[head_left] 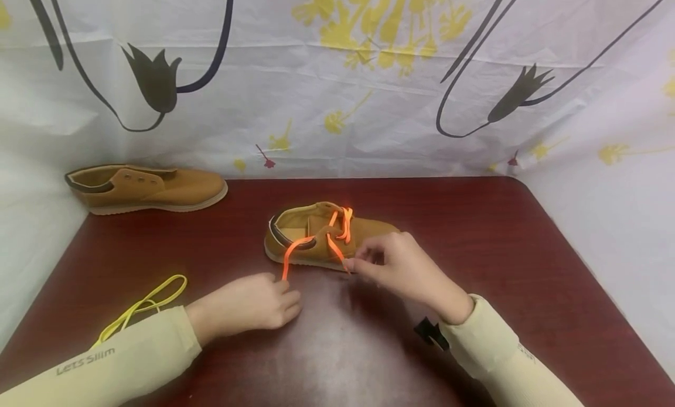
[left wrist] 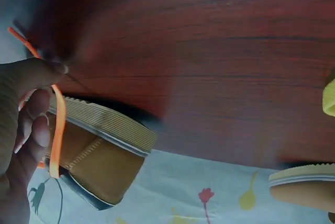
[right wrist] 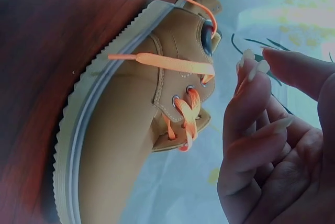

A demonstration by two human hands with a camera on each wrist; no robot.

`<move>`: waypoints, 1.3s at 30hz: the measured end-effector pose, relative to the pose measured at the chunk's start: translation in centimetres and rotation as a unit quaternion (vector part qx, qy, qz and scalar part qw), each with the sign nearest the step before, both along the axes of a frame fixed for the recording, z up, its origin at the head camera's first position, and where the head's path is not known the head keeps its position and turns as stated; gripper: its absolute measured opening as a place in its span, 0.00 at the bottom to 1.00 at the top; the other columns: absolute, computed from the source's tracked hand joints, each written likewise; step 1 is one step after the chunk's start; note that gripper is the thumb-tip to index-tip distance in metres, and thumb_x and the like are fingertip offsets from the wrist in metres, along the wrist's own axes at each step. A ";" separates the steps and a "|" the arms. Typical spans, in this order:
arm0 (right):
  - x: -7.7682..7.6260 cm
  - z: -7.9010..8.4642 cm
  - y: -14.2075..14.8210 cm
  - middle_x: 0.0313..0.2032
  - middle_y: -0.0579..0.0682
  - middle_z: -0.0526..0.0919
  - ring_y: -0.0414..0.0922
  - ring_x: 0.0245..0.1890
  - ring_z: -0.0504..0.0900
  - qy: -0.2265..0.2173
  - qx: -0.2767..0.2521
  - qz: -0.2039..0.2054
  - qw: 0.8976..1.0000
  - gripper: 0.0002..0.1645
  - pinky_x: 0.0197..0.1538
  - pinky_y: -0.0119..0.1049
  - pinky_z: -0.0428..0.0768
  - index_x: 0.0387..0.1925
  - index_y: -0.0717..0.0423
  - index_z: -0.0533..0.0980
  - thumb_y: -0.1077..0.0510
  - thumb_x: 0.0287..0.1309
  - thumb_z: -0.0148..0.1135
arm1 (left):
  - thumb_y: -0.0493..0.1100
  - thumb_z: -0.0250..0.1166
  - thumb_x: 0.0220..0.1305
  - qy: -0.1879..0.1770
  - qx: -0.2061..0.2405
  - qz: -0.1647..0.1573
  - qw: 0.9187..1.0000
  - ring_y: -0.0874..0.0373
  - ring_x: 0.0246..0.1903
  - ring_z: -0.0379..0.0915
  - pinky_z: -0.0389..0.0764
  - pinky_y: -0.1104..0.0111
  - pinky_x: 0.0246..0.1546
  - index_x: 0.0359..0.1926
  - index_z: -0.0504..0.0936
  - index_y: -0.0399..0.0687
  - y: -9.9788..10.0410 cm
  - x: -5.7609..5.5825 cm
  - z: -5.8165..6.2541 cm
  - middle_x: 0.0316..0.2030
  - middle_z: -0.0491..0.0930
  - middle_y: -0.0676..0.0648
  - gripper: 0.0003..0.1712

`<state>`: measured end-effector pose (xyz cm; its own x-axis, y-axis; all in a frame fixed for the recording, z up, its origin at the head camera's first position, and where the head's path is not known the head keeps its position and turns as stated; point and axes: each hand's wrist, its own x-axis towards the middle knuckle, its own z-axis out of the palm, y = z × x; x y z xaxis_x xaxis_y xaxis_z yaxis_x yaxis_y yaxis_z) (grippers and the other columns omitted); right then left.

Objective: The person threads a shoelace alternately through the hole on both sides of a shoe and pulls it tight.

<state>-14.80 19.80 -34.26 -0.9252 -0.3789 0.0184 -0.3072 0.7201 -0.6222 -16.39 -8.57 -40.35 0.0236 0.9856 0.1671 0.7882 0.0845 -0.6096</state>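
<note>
A tan lace-up shoe (head_left: pixel 311 252) with an orange shoelace (head_left: pixel 347 224) stands mid-table, toe to the right. Orange lacing crosses its eyelets, and two long ends come out on the near side. At the heel side, my left hand (head_left: pixel 255 304) pinches one end between thumb and fingers; the lace (left wrist: pixel 60 124) runs past the fingertips in the left wrist view. The other end (right wrist: pixel 172 64) lies loose across the shoe's side, its tip free. My right hand (head_left: pixel 401 269) hovers beside the shoe, fingers loosely bent, thumb near the fingertips, with nothing between them.
A second tan shoe (head_left: pixel 158 190), without a lace, stands at the back left. A yellow shoelace (head_left: pixel 142 304) lies looped by my left sleeve. Near my right wrist is a small black object (head_left: pixel 431 334). A patterned white sheet (head_left: pixel 337 102) hangs behind the dark red table (head_left: pixel 527 249).
</note>
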 end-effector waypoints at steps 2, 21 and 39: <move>-0.3 0.1 0.0 0.17 0.39 0.79 0.37 0.16 0.73 0.001 0.001 0.000 1.000 0.11 0.22 0.29 0.71 0.25 0.45 0.83 0.49 0.63 0.69 | 0.43 0.67 0.55 0.000 0.001 -0.001 1.000 0.62 0.26 0.74 0.68 0.72 0.22 0.31 0.79 0.57 -0.1 -0.1 -0.2 0.25 0.73 0.57 0.04; -6.4 0.3 -1.4 0.40 0.47 0.86 0.43 0.39 0.83 0.115 0.000 -0.020 0.993 0.08 0.45 0.39 0.81 0.43 0.53 0.86 0.58 0.63 0.67 | 0.43 0.71 0.63 -0.373 0.195 0.107 0.901 0.67 0.30 0.77 0.80 0.72 0.33 0.35 0.84 0.55 1.2 1.0 0.2 0.29 0.80 0.59 0.03; -7.9 -2.7 -1.9 0.40 0.48 0.87 0.42 0.34 0.83 0.091 -0.025 -0.058 0.994 0.09 0.39 0.35 0.82 0.45 0.51 0.86 0.55 0.67 0.65 | 0.44 0.65 0.70 -0.622 0.414 0.303 0.591 0.60 0.20 0.70 0.72 0.70 0.24 0.44 0.89 0.43 4.2 -2.5 4.8 0.21 0.81 0.49 0.11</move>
